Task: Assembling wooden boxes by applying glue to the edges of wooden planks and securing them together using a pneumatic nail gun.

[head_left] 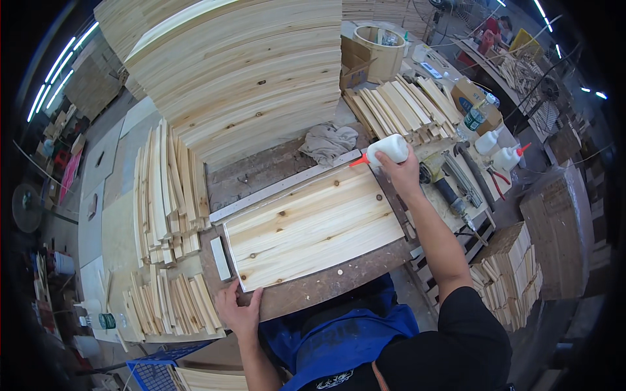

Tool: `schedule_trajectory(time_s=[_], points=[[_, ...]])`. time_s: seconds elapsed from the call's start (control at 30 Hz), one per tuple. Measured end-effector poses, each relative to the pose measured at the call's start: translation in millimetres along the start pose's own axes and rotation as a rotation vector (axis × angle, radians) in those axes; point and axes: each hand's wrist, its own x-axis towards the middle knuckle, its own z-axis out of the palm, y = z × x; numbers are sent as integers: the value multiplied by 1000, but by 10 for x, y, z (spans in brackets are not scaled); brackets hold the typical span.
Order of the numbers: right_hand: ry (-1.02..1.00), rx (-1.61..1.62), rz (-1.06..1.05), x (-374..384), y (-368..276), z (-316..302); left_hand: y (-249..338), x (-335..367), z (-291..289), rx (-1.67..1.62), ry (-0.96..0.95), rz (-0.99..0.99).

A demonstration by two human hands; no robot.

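A knotted pale wooden board [313,228] lies flat on a brown work surface in front of me. Along its far edge and its left edge runs a thin white line of glue. My right hand [399,168] is closed around a white glue bottle [389,150], tilted so that its red nozzle [359,160] points left over the board's far right corner. My left hand [240,310] rests at the board's near left corner, fingers apart, with nothing in it. Just left of the board lies a short pale wood block [220,259]. A metal straightedge [280,187] runs behind the board.
Bundles of wood strips [163,195] lie at the left, more strips [407,111] at the back right. A tall stack of boards [241,85] stands behind, near a grey rag [328,143]. On the right are a nail gun [447,189], red-handled pliers [499,183] and another glue bottle [507,158].
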Motion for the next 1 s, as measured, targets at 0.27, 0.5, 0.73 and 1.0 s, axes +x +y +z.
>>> schedule_trajectory(time_s=[0.27, 0.5, 0.73, 1.0], points=[[110, -49, -48, 84, 24, -181, -21, 12, -5, 2, -4, 2], [107, -86, -34, -39, -13, -290, -30, 13, 1, -25, -9, 11], [91, -77, 6, -430, -157, -595, -45, 4, -21, -29, -21, 6], [100, -147, 91, -1057, -493, -948, -183, 5, -15, -52, -19, 24]])
